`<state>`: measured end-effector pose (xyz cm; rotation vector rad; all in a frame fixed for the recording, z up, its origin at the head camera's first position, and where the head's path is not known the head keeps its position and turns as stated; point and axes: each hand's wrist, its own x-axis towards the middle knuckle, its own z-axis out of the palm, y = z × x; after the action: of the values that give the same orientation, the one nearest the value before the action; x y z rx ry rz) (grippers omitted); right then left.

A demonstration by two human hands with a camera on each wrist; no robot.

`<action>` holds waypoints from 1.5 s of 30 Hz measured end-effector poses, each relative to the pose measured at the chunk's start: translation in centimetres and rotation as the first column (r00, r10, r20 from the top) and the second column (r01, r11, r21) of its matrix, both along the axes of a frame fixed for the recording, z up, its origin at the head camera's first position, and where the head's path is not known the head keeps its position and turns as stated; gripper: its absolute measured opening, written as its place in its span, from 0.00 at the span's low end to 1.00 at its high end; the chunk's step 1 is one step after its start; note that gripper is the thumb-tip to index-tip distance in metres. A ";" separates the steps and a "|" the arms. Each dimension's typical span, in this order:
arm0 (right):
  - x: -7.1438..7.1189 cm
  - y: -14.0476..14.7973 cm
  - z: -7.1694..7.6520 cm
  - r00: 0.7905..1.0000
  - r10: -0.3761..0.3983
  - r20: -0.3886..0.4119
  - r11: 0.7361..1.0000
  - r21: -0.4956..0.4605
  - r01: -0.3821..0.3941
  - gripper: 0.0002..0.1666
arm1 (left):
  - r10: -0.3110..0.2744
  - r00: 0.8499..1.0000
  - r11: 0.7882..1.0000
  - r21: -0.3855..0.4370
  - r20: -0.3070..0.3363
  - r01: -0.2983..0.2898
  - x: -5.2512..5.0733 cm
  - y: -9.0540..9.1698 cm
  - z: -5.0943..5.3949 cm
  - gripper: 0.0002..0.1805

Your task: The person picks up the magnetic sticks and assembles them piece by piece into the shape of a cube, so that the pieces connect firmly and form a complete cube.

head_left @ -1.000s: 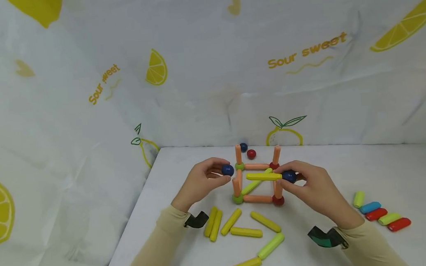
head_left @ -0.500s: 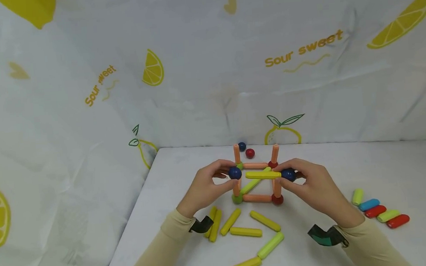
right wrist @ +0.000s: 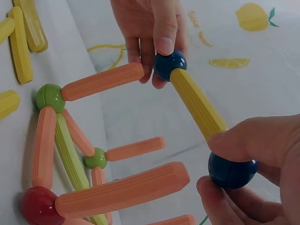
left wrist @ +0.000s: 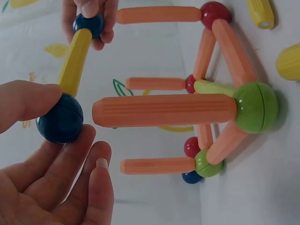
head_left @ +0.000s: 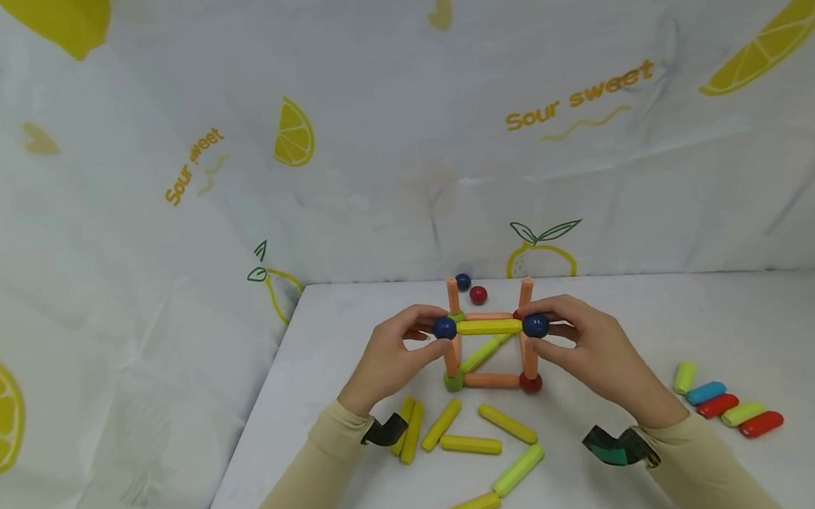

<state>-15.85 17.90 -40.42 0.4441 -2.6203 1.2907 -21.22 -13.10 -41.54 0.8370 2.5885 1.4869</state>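
A yellow rod (head_left: 489, 327) spans two dark blue balls, touching both, and is held up in the air. My left hand (head_left: 394, 351) pinches the left blue ball (left wrist: 60, 119) between thumb and fingers. The right blue ball (right wrist: 232, 169) is pinched by my right hand (head_left: 592, 352), whose thumb lies by the rod's end. Just below stands a frame of orange rods (head_left: 493, 380) joined by green balls (left wrist: 256, 108) and red balls (right wrist: 42, 206). Its upright rods have bare top ends. A lime rod (head_left: 484, 355) crosses its base diagonally.
Several loose yellow rods (head_left: 471, 444) and a lime rod (head_left: 518, 470) lie in front of the frame. Short coloured pieces (head_left: 720, 404) sit in a row at the right. A loose red ball (head_left: 478, 294) and blue ball (head_left: 462, 281) rest behind the frame.
My left hand has moved right with its blue ball. My right hand has shifted slightly left and up, and the rod's free end now meets the left ball.
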 end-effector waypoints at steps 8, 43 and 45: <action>-0.4 0.0 -0.4 1.000 -0.002 -0.002 1.000 0.023 0.002 0.24 | -0.012 1.000 1.000 -0.005 0.019 0.012 -0.1 -0.1 0.3 0.21; -0.5 0.3 -0.7 0.999 0.037 0.031 0.993 0.113 -0.040 0.26 | -0.061 0.998 0.991 -0.120 -0.034 0.056 -0.1 -0.2 -0.2 0.23; -0.5 0.3 -0.8 0.999 0.037 0.040 0.992 0.117 -0.042 0.26 | -0.060 0.998 0.991 -0.122 -0.028 0.056 -0.1 -0.3 -0.2 0.24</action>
<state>-16.39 18.19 -41.21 0.4970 -2.7422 1.1710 -21.30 -13.35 -41.78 0.9206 2.6213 1.2976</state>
